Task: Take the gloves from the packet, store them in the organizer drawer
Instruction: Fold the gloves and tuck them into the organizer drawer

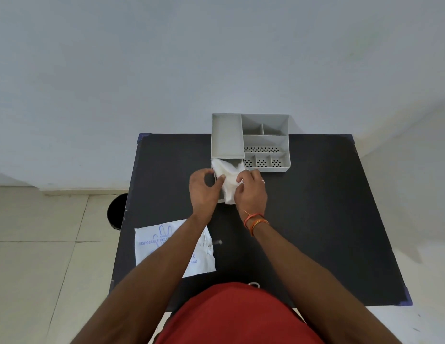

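Note:
A bundle of thin white gloves (pixel 228 178) lies in the pulled-out drawer (pixel 219 200) of the grey organizer (pixel 286 145), spilling over the drawer's front. My left hand (pixel 204 189) pinches the bundle's left side with thumb and fingers. My right hand (pixel 251 192) presses on its right side, fingers curled over it. The drawer is mostly hidden under both hands. The white glove packet (pixel 152 247), printed in blue, lies flat at the table's near left, partly under my left forearm.
The organizer stands at the far edge of the black table (pixel 328 219), against the wall, with several open compartments. A dark round bin (pixel 117 211) sits on the floor left of the table. A small tape scrap (pixel 217 242) lies beside the packet.

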